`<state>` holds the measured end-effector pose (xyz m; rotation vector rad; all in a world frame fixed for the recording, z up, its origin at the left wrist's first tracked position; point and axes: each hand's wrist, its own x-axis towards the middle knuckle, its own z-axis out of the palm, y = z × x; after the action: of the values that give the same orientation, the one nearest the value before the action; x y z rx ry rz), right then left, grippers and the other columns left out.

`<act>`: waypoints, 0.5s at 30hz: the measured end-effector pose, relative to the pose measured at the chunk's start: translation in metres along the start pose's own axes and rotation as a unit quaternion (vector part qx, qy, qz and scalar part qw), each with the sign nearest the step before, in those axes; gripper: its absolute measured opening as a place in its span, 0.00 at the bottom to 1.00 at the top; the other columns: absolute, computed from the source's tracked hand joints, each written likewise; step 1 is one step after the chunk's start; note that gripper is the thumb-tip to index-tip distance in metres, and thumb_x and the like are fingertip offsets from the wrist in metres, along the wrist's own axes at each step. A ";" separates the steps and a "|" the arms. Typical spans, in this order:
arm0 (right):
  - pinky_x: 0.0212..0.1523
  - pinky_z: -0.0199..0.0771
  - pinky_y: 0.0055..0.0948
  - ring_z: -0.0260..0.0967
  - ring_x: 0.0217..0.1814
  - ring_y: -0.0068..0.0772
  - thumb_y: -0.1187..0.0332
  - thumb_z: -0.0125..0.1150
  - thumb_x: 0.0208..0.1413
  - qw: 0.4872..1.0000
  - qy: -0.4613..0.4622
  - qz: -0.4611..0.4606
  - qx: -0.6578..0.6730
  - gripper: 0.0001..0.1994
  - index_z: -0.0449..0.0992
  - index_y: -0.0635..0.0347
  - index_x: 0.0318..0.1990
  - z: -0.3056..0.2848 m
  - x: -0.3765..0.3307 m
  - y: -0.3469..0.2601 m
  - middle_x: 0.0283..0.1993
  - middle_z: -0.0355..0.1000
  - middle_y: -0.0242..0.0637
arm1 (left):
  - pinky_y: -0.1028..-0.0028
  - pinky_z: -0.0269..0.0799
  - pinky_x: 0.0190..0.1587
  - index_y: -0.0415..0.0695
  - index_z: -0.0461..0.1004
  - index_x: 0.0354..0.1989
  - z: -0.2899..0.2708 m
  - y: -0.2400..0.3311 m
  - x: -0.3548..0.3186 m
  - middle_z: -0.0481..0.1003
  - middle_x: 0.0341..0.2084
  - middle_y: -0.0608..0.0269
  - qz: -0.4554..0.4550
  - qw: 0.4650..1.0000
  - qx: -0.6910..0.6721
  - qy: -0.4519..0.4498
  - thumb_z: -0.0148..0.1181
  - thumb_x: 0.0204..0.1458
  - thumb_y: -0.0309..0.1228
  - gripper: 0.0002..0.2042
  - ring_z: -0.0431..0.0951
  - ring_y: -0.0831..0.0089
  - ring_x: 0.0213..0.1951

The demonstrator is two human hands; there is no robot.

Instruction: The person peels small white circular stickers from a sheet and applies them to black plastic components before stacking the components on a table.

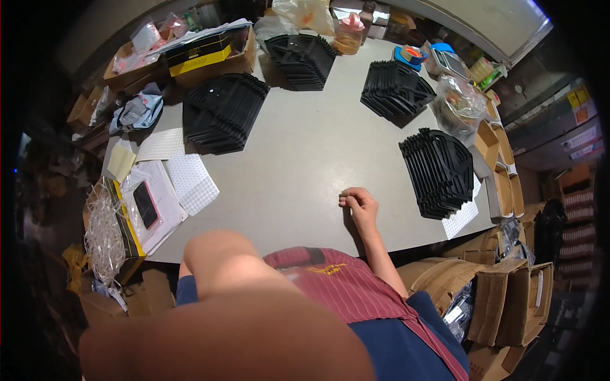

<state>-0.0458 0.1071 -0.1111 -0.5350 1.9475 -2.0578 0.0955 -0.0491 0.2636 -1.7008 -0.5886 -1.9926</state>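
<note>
My right hand [361,208] rests on the grey tabletop [298,146] near its front edge, with the fingers curled in and no object showing in them. My left arm [222,254] is bent, its elbow over the table edge, and the blurred forearm fills the lower left foreground. The left hand itself lies outside the picture. To the right of my right hand stands a stack of black fan-shaped plastic parts [438,171]. Three similar stacks sit farther off: one far right [397,92], one at the far middle [302,60] and one on the left [222,111].
Papers with a phone [145,204] and white dotted sheets [192,183] lie at the left. Cardboard boxes [213,73] stand at the back left, a pink-lidded jar [349,35] at the back. A plastic bag [459,105] and cardboard trays [502,168] line the right edge; cartons [508,298] stand below.
</note>
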 end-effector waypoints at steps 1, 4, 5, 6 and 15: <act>0.40 0.80 0.26 0.78 0.36 0.28 0.83 0.54 0.61 1.000 0.000 -0.001 -0.010 0.06 0.79 0.71 0.38 0.000 0.000 0.000 0.40 0.77 0.41 | 0.70 0.67 0.21 0.39 0.72 0.15 0.000 -0.001 0.001 0.70 0.11 0.63 0.000 1.000 0.000 -0.001 0.57 0.62 0.36 0.21 0.67 0.73 0.12; 0.40 0.80 0.26 0.78 0.36 0.28 0.83 0.54 0.61 1.000 -0.001 -0.002 0.006 0.06 0.79 0.71 0.38 0.001 0.000 0.000 0.39 0.77 0.40 | 0.70 0.67 0.22 0.39 0.71 0.15 0.000 0.001 0.000 0.70 0.11 0.63 -0.001 1.000 -0.002 -0.001 0.57 0.62 0.36 0.22 0.67 0.73 0.12; 0.40 0.80 0.26 0.78 0.36 0.28 0.83 0.54 0.61 1.000 -0.001 -0.002 0.005 0.06 0.79 0.71 0.38 0.001 0.000 0.000 0.39 0.77 0.40 | 0.70 0.67 0.22 0.39 0.71 0.15 0.000 0.001 -0.001 0.70 0.11 0.63 -0.001 1.000 -0.002 0.000 0.57 0.62 0.36 0.22 0.67 0.73 0.12; 0.40 0.80 0.26 0.78 0.36 0.28 0.82 0.54 0.61 1.000 -0.002 -0.003 -0.006 0.06 0.79 0.71 0.38 0.000 -0.001 0.000 0.39 0.77 0.40 | 0.70 0.67 0.22 0.39 0.71 0.15 -0.001 0.001 -0.001 0.70 0.11 0.63 0.000 1.000 -0.004 0.000 0.56 0.63 0.36 0.22 0.67 0.73 0.12; 0.37 0.79 0.26 0.80 0.34 0.29 0.82 0.54 0.57 1.000 0.011 0.010 0.020 0.07 0.80 0.70 0.36 0.003 0.001 -0.001 0.38 0.77 0.40 | 0.69 0.69 0.23 0.39 0.71 0.15 0.003 0.003 -0.002 0.70 0.11 0.63 0.001 1.000 -0.002 -0.003 0.56 0.63 0.37 0.23 0.67 0.72 0.12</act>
<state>-0.0453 0.1041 -0.1098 -0.4840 1.9112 -2.0946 0.0998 -0.0498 0.2625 -1.7107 -0.5848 -1.9888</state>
